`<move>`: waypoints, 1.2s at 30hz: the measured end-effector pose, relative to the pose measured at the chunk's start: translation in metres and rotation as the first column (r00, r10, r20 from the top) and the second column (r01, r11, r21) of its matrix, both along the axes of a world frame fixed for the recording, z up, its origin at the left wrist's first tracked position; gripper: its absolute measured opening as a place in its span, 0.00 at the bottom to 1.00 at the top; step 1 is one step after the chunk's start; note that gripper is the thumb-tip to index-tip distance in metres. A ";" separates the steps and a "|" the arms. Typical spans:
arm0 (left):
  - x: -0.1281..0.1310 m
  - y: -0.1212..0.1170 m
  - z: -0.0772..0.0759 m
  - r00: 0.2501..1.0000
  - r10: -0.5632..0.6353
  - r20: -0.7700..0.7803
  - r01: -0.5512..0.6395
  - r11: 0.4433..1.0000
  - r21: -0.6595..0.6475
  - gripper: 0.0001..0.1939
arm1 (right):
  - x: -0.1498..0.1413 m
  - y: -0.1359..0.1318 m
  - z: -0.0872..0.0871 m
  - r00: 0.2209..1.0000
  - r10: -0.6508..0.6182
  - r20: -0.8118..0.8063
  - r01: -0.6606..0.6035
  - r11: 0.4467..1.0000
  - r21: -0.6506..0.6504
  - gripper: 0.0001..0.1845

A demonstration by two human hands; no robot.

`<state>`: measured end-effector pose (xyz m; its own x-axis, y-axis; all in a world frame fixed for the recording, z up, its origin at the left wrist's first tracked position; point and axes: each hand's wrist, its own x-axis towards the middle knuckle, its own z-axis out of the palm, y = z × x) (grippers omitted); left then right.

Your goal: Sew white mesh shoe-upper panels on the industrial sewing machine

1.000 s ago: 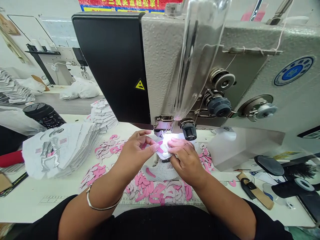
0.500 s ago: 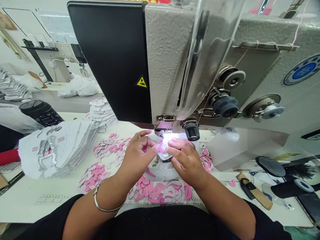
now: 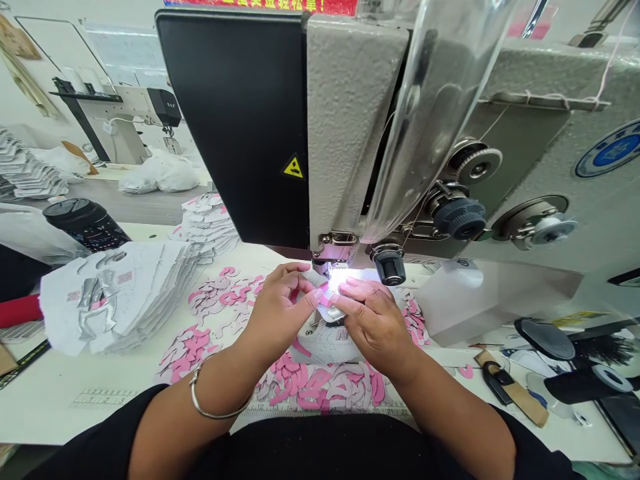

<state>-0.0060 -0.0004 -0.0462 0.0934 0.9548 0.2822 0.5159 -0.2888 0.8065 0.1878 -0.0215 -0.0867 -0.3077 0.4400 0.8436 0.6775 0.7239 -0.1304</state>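
Note:
Under the needle of a grey sewing machine [image 3: 357, 133] lies a white mesh fabric piece [image 3: 325, 350], brightly lit by the machine's lamp. My left hand [image 3: 283, 300] pinches a small pink curved patch [image 3: 327, 293] at the fabric's edge, thumb and forefinger together. Across from it, my right hand [image 3: 377, 313] lies on the fabric with its fingers stretched out, pressing it down beside the needle. The glare hides the needle tip and part of the fabric. Another pink strip [image 3: 301, 347] rests on the mesh below my left hand.
Loose pink and grey cut pieces [image 3: 320, 387] are heaped in front of me and to the left. A stack of white shoe-upper pieces [image 3: 145, 293] stands at left, by a black bottle [image 3: 85, 223]. At right are a white box [image 3: 495, 300] and a black thread spool [image 3: 575, 388].
The camera view has shifted slightly, so the machine appears a little farther right. My hands keep nearly the same place and grip at the fabric.

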 end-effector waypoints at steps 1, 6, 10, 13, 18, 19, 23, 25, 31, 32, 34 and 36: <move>0.000 0.000 -0.001 1.000 -0.003 0.004 0.003 1.000 0.000 0.09 | 0.000 0.000 0.000 1.000 0.006 0.000 -0.006 1.000 -0.001 0.24; 0.000 -0.001 -0.002 1.000 -0.004 -0.002 0.004 1.000 -0.001 0.09 | 0.001 0.000 0.001 1.000 -0.006 0.023 0.006 1.000 0.018 0.26; 0.000 -0.001 0.001 0.999 -0.008 -0.040 0.008 1.000 -0.001 0.08 | 0.000 0.000 0.000 1.000 -0.014 0.024 0.013 1.000 0.011 0.26; -0.002 0.001 0.005 0.997 -0.045 -0.066 0.046 0.999 0.010 0.09 | 0.000 -0.001 0.001 1.000 -0.012 0.005 0.012 1.000 0.007 0.24; -0.007 0.007 0.014 0.987 -0.147 -0.064 0.144 0.988 -0.050 0.10 | 0.002 0.000 0.001 1.000 0.016 -0.019 -0.016 0.999 -0.038 0.22; -0.007 0.008 0.016 0.985 -0.163 -0.057 0.158 0.984 -0.078 0.10 | 0.002 0.000 0.001 0.999 0.020 -0.029 -0.021 0.999 -0.045 0.21; -0.006 0.012 0.022 0.971 -0.235 -0.036 0.223 0.954 -0.202 0.10 | 0.004 0.001 0.000 0.998 0.030 -0.057 -0.034 0.997 -0.065 0.19; -0.006 0.013 0.023 0.965 -0.260 -0.021 0.248 0.940 -0.232 0.10 | 0.004 0.002 0.000 0.997 0.039 -0.060 -0.043 0.996 -0.077 0.20; -0.007 0.018 0.015 0.964 -0.244 0.109 0.266 0.913 -0.309 0.10 | 0.007 0.003 0.002 0.993 0.081 -0.082 -0.091 0.989 -0.117 0.20; -0.008 0.019 0.014 0.959 -0.224 0.174 0.271 0.905 -0.328 0.10 | 0.008 0.003 0.003 0.992 0.090 -0.089 -0.101 0.986 -0.132 0.20; -0.008 0.022 0.013 0.917 -0.199 0.345 0.336 0.850 -0.405 0.14 | 0.010 0.003 0.006 0.989 0.109 -0.102 -0.126 0.977 -0.173 0.20; -0.009 0.024 0.014 0.842 -0.178 0.509 0.455 0.741 -0.494 0.16 | 0.012 0.005 0.009 0.985 0.133 -0.112 -0.155 0.962 -0.224 0.19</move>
<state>-0.0146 0.0237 -0.0325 0.4321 0.8732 -0.2254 0.0704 0.2165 0.9737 0.2002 -0.0165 -0.0777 -0.3056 0.5828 0.7529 0.5446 0.7557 -0.3639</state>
